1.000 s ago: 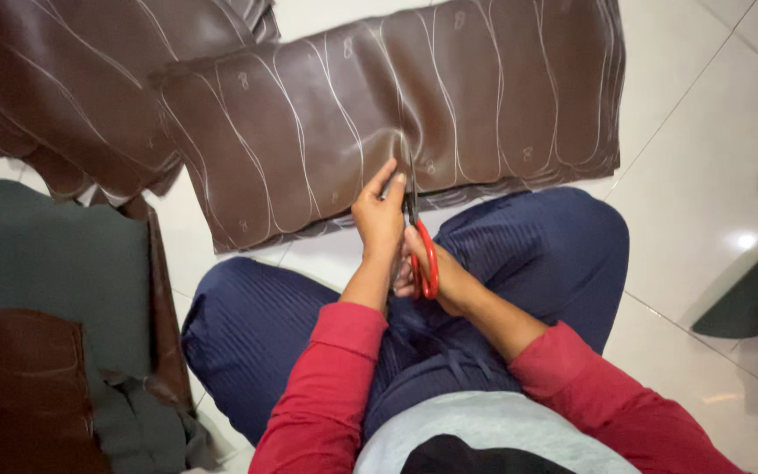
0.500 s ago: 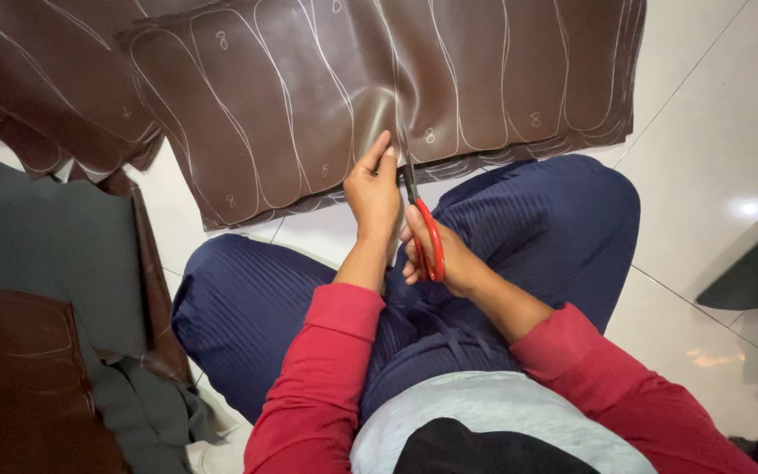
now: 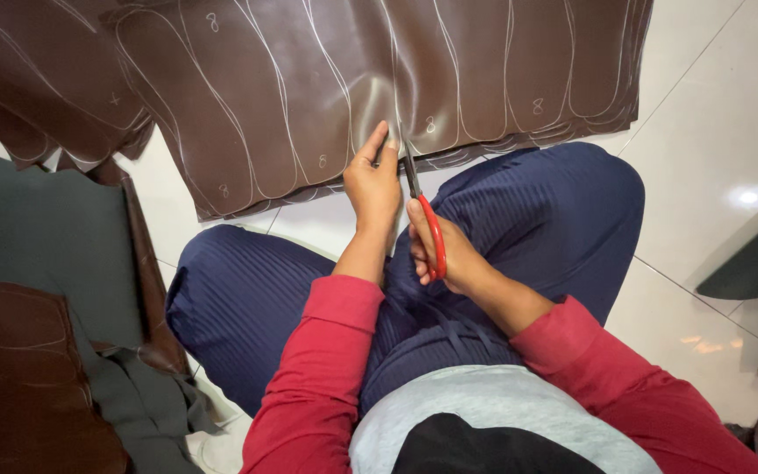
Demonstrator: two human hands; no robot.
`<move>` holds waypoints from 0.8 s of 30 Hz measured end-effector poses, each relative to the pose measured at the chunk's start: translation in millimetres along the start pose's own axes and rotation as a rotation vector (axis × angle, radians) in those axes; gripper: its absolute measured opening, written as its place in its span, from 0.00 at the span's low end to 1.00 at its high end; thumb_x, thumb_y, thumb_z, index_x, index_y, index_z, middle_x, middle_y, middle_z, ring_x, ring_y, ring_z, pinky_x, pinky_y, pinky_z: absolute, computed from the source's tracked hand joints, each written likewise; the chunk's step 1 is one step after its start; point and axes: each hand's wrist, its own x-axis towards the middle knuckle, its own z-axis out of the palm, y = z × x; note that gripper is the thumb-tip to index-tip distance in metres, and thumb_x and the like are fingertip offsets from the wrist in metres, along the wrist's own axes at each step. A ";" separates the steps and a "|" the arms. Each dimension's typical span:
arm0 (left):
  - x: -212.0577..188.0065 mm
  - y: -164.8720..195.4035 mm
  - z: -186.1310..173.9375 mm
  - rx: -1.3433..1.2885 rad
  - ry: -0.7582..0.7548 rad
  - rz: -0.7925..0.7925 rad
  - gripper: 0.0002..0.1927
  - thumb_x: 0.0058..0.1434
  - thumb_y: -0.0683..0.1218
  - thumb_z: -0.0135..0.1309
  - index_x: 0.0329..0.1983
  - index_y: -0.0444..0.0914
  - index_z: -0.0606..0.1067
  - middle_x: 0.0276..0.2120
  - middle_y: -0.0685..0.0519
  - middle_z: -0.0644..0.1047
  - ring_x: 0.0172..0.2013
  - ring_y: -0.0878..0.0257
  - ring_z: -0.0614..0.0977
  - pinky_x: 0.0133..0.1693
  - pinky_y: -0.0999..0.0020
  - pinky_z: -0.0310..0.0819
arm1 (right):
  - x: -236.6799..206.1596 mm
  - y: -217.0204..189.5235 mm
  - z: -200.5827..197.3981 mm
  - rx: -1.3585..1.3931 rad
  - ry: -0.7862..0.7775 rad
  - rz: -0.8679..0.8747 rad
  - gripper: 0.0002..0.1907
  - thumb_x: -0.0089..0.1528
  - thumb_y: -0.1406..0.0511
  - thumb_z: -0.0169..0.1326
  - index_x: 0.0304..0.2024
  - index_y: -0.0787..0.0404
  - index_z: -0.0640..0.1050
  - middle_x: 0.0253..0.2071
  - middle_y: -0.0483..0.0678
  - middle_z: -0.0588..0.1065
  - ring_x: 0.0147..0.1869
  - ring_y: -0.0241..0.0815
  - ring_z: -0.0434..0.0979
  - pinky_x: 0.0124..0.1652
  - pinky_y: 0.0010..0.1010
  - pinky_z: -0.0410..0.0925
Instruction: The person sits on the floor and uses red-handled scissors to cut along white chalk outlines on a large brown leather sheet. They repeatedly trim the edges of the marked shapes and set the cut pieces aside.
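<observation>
Beside left grip (image 3: 374,183): leather (image 3: 309,88) (scissors (image 3: 423,211) cutting).

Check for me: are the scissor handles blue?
No, the scissors in the right hand have red handles.

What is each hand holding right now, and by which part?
The right hand holds the scissors by their red handles. The left hand pinches the near edge of the brown leather sheet, beside the blades.
</observation>
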 end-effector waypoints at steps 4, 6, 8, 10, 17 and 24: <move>3.9 -11.3 1.6 -0.032 -0.008 0.038 0.19 0.64 0.44 0.55 0.58 0.37 0.78 0.53 0.46 0.83 0.52 0.61 0.84 0.54 0.69 0.75 | -0.4 1.6 0.1 0.014 -0.013 0.003 0.29 0.65 0.39 0.43 0.31 0.57 0.69 0.18 0.41 0.63 0.14 0.32 0.65 0.15 0.25 0.66; 4.6 -13.8 2.5 -0.038 -0.003 0.037 0.18 0.65 0.44 0.55 0.58 0.37 0.79 0.53 0.46 0.83 0.52 0.61 0.84 0.54 0.69 0.74 | -1.1 2.2 -0.5 0.021 -0.028 -0.015 0.29 0.65 0.40 0.43 0.31 0.57 0.68 0.18 0.41 0.63 0.14 0.32 0.64 0.15 0.25 0.65; 4.7 -13.2 3.0 -0.033 0.012 0.042 0.17 0.65 0.44 0.56 0.57 0.36 0.80 0.52 0.46 0.83 0.53 0.61 0.83 0.55 0.69 0.74 | -1.3 2.6 -0.7 0.023 -0.033 -0.019 0.29 0.65 0.40 0.43 0.30 0.57 0.67 0.18 0.40 0.63 0.14 0.32 0.64 0.14 0.25 0.65; 3.3 -10.0 2.7 -0.086 -0.007 0.005 0.18 0.64 0.44 0.56 0.57 0.36 0.79 0.52 0.47 0.83 0.51 0.62 0.84 0.54 0.69 0.75 | -1.4 3.1 -1.0 0.021 -0.023 -0.005 0.29 0.65 0.40 0.43 0.30 0.56 0.67 0.18 0.41 0.63 0.14 0.32 0.64 0.15 0.26 0.64; -8.3 4.5 0.9 -0.195 -0.030 0.006 0.20 0.66 0.44 0.55 0.61 0.39 0.77 0.54 0.48 0.82 0.53 0.65 0.83 0.55 0.69 0.74 | 15.3 -5.1 0.1 0.069 -0.052 -0.018 0.30 0.64 0.36 0.39 0.31 0.54 0.69 0.18 0.40 0.63 0.16 0.34 0.67 0.18 0.26 0.66; -7.2 -2.8 2.9 -0.079 0.013 0.071 0.20 0.69 0.44 0.56 0.65 0.43 0.77 0.43 0.49 0.79 0.39 0.74 0.74 0.42 0.71 0.70 | 26.2 -21.9 -1.8 0.082 -0.115 -0.085 0.31 0.65 0.36 0.38 0.31 0.54 0.68 0.19 0.40 0.64 0.17 0.34 0.67 0.18 0.25 0.66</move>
